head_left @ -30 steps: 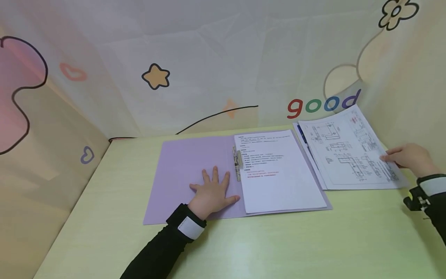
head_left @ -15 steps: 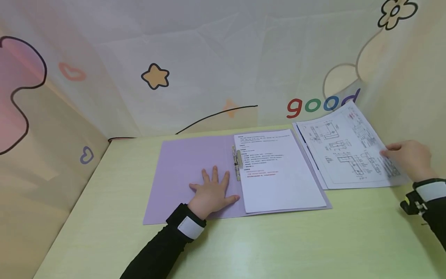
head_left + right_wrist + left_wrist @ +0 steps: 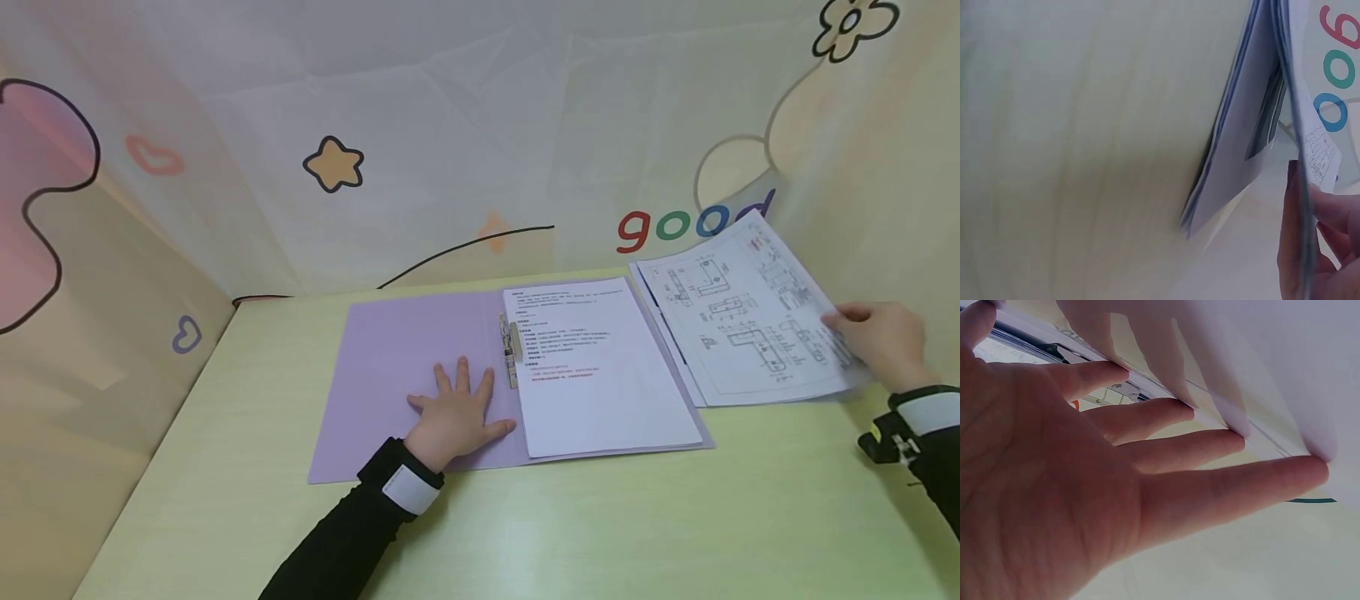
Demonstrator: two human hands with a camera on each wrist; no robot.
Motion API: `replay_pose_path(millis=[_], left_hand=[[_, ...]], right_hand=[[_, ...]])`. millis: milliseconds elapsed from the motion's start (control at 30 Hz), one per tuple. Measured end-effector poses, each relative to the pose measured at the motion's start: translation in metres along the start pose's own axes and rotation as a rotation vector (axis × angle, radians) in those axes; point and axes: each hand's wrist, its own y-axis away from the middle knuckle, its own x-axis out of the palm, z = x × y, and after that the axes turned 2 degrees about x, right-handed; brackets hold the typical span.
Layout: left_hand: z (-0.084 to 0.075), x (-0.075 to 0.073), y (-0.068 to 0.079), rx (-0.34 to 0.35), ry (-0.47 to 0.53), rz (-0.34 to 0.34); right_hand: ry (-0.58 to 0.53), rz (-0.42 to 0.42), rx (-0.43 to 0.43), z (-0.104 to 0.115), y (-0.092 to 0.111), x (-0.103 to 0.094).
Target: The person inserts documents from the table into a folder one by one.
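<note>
5 fingers point(image 3: 464, 377) of left hand point(image 3: 452, 423) spread on purple folder point(image 3: 408, 342); right hand point(image 3: 887, 340) fingers pinch technical drawing point(image 3: 750, 321).

Pale yellow-green surface point(image 3: 600, 533) bearing an open folder point(image 3: 416, 337) and paper sheets point(image 3: 1225, 175)

Faint grain streaks mark the surface, and its left edge slants inward toward the back. The purple folder lies spread out with both covers down; just beside its right edge, the lower white sheets rest on the surface in a thin stack.
</note>
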Motion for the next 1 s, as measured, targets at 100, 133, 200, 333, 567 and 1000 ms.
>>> replay_pose_path(millis=[100, 133, 200, 333, 567, 1000], left_hand=[[0.0, 0.0, 0.001, 0.001, -0.004, 0.0], [0.0, 0.0, 0.001, 0.001, -0.006, 0.001], [0.0, -0.001, 0.001, 0.001, -0.006, -0.001], [-0.001, -0.002, 0.001, -0.003, -0.008, 0.004], [-0.001, -0.002, 0.0, -0.009, -0.01, 0.015], [-0.001, -0.002, 0.001, -0.01, -0.017, 0.018]], right_hand=[[-0.027, 0.01, 0.034, -0.003, -0.002, 0.001], [-0.032, 0.014, 0.043, -0.005, -0.003, 0.001], [-0.042, 0.022, 0.063, -0.007, -0.005, 0.001], [-0.074, 0.05, 0.106, -0.011, -0.007, 0.001], [-0.127, 0.085, 0.144, -0.013, -0.006, 0.001], [-0.189, 0.124, 0.228, -0.012, -0.005, -0.002]])
